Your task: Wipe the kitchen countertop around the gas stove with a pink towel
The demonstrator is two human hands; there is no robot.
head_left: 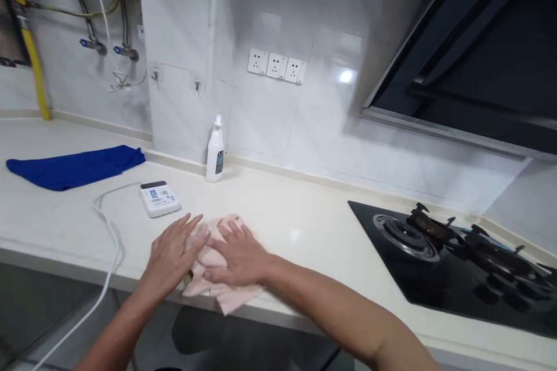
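A crumpled pale pink cloth (228, 297) lies on the cream countertop near its front edge, one corner hanging slightly over. My right hand (237, 255) rests flat on top of it, fingers spread. At the cloth's left side is my left hand (174, 252), fingers stretched out toward the right hand; its fingertips look slightly blurred and seem to touch the cloth. A small dark patch shows at the cloth's left edge, too small to name. Behind my left hand sits a white box-shaped device (159, 200) with a white cable.
A white bottle (214, 151) stands against the back wall. On the left lies a folded blue cloth (76, 167). The white cable (114, 243) runs over the counter's front edge. A black gas stove (435, 261) is on the right, under a dark range hood (487, 52).
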